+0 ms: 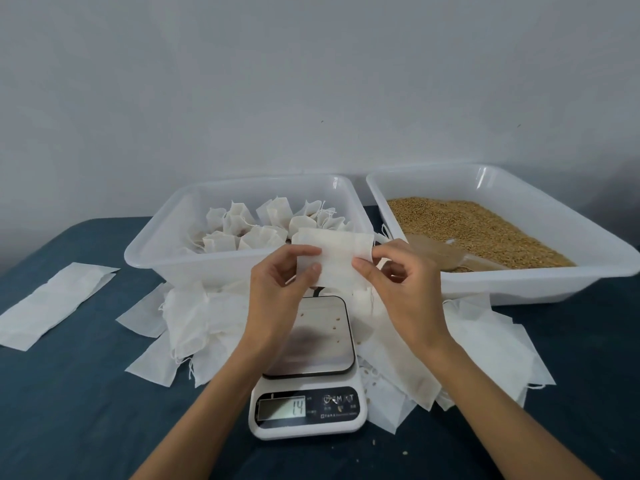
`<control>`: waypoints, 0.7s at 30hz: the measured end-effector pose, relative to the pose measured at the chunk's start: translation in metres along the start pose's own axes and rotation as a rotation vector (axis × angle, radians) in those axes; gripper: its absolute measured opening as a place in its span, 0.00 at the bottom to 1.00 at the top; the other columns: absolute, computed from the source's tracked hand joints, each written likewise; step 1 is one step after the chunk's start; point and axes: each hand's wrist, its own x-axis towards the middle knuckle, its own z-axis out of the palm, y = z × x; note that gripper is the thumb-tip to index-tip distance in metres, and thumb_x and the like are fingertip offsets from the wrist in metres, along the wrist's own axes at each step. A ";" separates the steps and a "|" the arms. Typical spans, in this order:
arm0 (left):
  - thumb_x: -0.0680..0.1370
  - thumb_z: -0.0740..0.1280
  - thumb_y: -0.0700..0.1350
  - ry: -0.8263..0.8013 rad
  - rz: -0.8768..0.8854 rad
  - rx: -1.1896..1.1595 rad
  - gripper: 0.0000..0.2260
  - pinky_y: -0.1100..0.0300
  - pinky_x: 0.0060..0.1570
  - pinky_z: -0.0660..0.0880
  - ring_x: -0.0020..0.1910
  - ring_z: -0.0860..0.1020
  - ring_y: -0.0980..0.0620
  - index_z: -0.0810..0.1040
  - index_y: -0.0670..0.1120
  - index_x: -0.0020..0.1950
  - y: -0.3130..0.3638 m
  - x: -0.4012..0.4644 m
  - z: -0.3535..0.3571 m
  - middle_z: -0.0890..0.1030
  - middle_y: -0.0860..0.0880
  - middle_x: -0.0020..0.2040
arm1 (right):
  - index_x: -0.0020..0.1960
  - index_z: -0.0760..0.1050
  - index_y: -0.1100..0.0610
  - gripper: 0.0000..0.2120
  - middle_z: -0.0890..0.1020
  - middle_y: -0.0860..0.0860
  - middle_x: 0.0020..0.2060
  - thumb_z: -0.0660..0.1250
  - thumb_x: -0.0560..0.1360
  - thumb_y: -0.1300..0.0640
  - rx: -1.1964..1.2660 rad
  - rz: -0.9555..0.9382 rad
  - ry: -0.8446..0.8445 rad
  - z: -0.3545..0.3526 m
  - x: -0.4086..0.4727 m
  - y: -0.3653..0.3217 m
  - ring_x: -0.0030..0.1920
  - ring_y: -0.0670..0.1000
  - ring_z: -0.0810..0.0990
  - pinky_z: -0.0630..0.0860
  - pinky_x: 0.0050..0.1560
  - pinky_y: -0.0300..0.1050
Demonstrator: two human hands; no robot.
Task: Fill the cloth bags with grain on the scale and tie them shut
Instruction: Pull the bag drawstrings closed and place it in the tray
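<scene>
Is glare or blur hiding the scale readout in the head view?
Head view: the scale display reads 14, sharp and free of glare; its steel platform reflects a dark smudge under the left hand; wide-angle distortion bows the grain tray rim.

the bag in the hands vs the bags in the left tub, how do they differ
The held bag is flat and apparently empty; the tub bags look plump, necks gathered. The held bag is pinched in the air by the left hand and right hand; the tub bags sit in the tub. Both are white cloth.
</scene>
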 end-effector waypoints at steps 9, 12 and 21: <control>0.80 0.71 0.34 0.001 -0.003 -0.013 0.08 0.65 0.43 0.76 0.39 0.77 0.56 0.86 0.45 0.54 0.002 -0.001 0.001 0.79 0.50 0.38 | 0.47 0.82 0.51 0.05 0.84 0.49 0.36 0.69 0.80 0.53 0.167 0.154 -0.045 -0.001 0.001 0.000 0.21 0.55 0.78 0.70 0.23 0.43; 0.80 0.71 0.34 0.046 -0.050 -0.054 0.08 0.62 0.46 0.77 0.40 0.76 0.56 0.86 0.44 0.54 0.002 0.002 -0.003 0.77 0.53 0.38 | 0.45 0.82 0.50 0.05 0.81 0.49 0.30 0.70 0.79 0.51 0.195 0.196 0.006 -0.004 0.004 0.001 0.20 0.54 0.76 0.69 0.23 0.43; 0.79 0.71 0.34 0.028 -0.099 -0.152 0.10 0.60 0.49 0.78 0.45 0.79 0.54 0.87 0.46 0.54 0.001 0.002 -0.002 0.82 0.49 0.44 | 0.48 0.83 0.57 0.16 0.85 0.54 0.39 0.67 0.80 0.45 0.194 0.170 -0.196 -0.003 0.003 -0.001 0.24 0.56 0.80 0.71 0.25 0.45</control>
